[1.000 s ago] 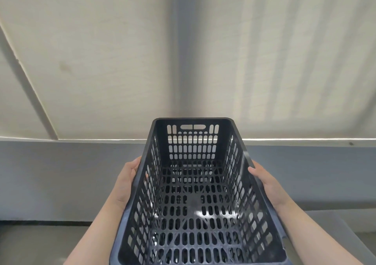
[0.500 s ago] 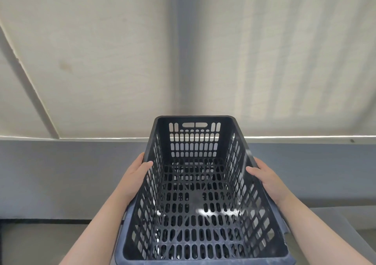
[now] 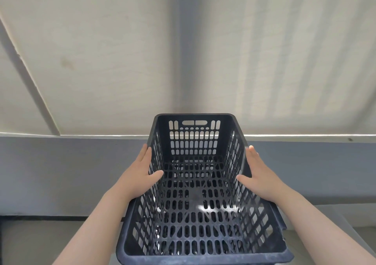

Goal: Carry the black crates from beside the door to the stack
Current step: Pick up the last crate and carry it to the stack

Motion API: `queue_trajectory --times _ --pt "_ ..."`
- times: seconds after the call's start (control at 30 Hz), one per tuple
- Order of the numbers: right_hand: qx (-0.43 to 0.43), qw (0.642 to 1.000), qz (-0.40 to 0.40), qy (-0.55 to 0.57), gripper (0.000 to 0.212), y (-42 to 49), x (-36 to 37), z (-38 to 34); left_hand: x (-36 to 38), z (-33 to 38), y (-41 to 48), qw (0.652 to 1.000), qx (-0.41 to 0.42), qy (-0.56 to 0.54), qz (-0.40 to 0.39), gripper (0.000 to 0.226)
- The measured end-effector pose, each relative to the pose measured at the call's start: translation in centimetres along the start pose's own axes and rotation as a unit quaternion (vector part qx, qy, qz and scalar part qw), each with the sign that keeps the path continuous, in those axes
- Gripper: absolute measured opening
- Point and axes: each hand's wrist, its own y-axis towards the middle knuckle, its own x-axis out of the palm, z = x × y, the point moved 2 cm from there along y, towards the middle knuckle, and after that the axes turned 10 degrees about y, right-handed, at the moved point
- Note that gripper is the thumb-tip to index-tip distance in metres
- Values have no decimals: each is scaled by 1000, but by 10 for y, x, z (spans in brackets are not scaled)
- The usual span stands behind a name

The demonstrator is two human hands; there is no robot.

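Crate point(image 3: 195, 193): empty, held before the wall point(image 3: 101, 61) | Left hand point(image 3: 140, 175): thumb inside, fingers outside, clamping left side | Right hand point(image 3: 258, 175): likewise, right side | Advice: keep level, square corners over stack, lower evenly, then release.

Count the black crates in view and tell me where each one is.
1. The black crate is held between the left hand and the right hand. A dark edge under its right side may belong to a second, hidden one.
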Motion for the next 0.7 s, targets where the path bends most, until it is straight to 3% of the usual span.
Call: queue_trajectory --times 0.7 --pt "14 999 15 -50 94 -5 -2 -13 -2 3 3 997 3 70 17 88"
